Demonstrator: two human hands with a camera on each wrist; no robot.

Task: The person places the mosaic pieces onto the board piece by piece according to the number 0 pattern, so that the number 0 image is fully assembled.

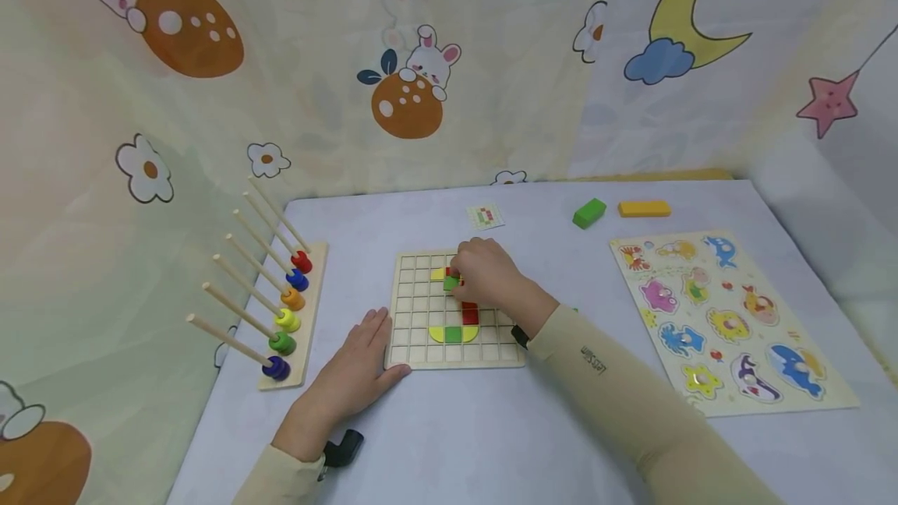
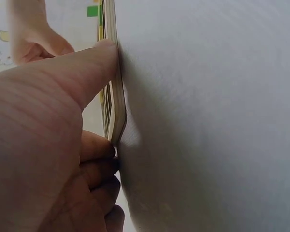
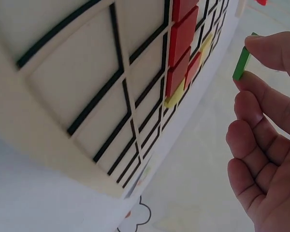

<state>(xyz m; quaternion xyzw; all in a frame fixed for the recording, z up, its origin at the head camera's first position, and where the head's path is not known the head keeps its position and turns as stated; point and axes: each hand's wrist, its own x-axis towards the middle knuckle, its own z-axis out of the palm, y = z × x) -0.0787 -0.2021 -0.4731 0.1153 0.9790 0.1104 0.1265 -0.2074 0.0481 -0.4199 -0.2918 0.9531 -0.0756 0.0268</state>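
Observation:
A wooden grid board (image 1: 421,349) lies in the middle of the table, with red, yellow and green tiles set in its cells (image 3: 183,34). My right hand (image 1: 484,275) hovers over the board's upper middle and pinches a small green tile (image 1: 451,283) (image 3: 241,60) between thumb and forefinger. My left hand (image 1: 358,369) lies flat on the table at the board's lower left corner, its thumb (image 2: 87,72) pressed against the board's edge (image 2: 117,96).
A peg rack with coloured rings (image 1: 291,310) stands at the left. An animal puzzle board (image 1: 730,318) lies at the right. A green block (image 1: 588,213), a yellow block (image 1: 643,209) and a small pattern card (image 1: 486,216) sit at the back. Printed curtains surround the table.

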